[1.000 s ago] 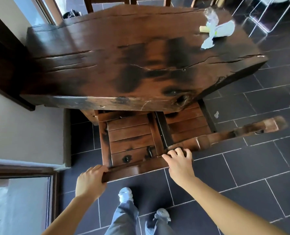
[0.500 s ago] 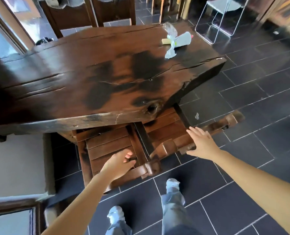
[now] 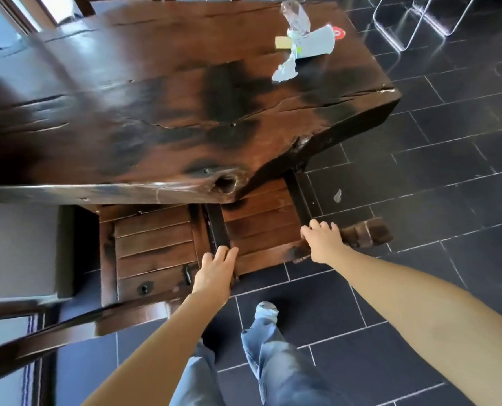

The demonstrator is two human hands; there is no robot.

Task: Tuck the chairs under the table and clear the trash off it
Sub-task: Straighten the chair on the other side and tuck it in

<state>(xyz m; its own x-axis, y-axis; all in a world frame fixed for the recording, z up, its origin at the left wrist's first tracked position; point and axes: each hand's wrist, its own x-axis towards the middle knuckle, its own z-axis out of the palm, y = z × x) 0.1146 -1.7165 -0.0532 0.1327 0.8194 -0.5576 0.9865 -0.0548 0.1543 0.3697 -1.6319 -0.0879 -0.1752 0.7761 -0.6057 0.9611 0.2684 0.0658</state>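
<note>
Chairs: 2 dark wooden ones sit side by side at the near edge of the surface (image 3: pixel 162 106), both with their slatted seats partly under its thick slab. The right chair (image 3: pixel 261 227) is the one under the hands. The left hand (image 3: pixel 214 273) lies on that chair's near left corner, fingers bent over the top of its frame, a loose curl rather than a full clasp. The right hand (image 3: pixel 321 240) is closed over its backrest rail, which juts out to the right past the surface's near right corner. The left chair (image 3: pixel 153 247) stands just beside it, touched by neither hand (its backrest shows as a blurred dark bar low at the left).

Trash (image 3: pixel 299 39) lies near the far right corner of the surface: a clear crumpled plastic piece, a pale blue cup on its side, a twisted whitish wrapper and a small yellow block, all bunched together and touching. A small pale scrap (image 3: pixel 337 196) lies on the dark tiled floor (image 3: pixel 449 159), just off the right chair's far side. The person's jeans and 1 light shoe show below, between the arms.
</note>
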